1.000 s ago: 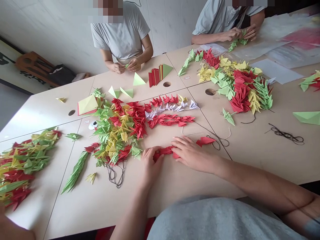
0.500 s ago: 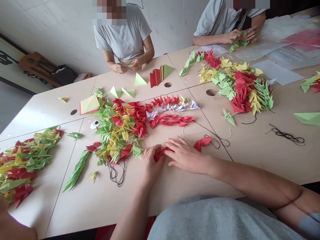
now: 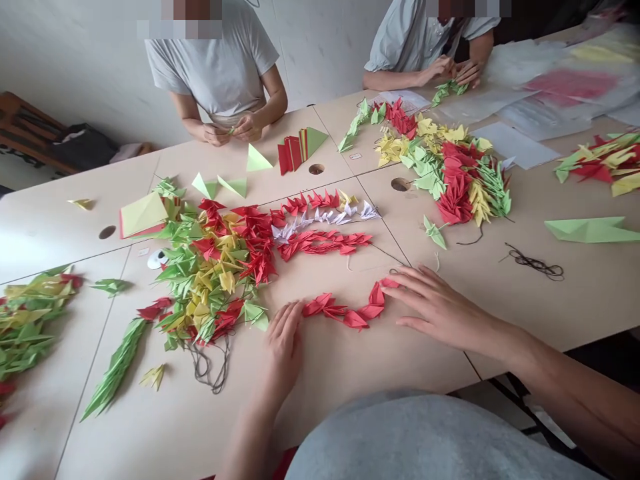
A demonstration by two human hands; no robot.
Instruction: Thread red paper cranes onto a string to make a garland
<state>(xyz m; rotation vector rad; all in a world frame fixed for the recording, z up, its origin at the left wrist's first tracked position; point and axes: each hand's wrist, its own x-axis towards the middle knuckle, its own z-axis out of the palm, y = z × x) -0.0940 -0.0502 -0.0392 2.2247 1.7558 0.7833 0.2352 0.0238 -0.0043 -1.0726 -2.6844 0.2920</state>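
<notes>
A string of red folded paper cranes (image 3: 357, 315) lies in a shallow curve on the table in front of me. My left hand (image 3: 286, 343) is at its left end, fingers pressed together around the last red crane; the thumb is mostly hidden. At the right end, my right hand (image 3: 437, 303) is open, its fingers stretched out and the fingertips touching the end crane. Just beyond lie rows of red cranes (image 3: 325, 245) and white cranes (image 3: 340, 215). They join a large cluster of green, yellow and red cranes (image 3: 215, 267) left of my left hand.
Another crane cluster (image 3: 457, 177) lies at the back right, with a coil of dark cord (image 3: 535, 260) nearer me. A green crane bundle (image 3: 116, 367) and a crane pile (image 3: 30, 320) are at left. Two people (image 3: 215, 67) sit across the table, their hands folding or holding green paper.
My right hand has moved right, away from my left hand, uncovering the red crane string between them. The view has shifted, so the table's contents appear further left.
</notes>
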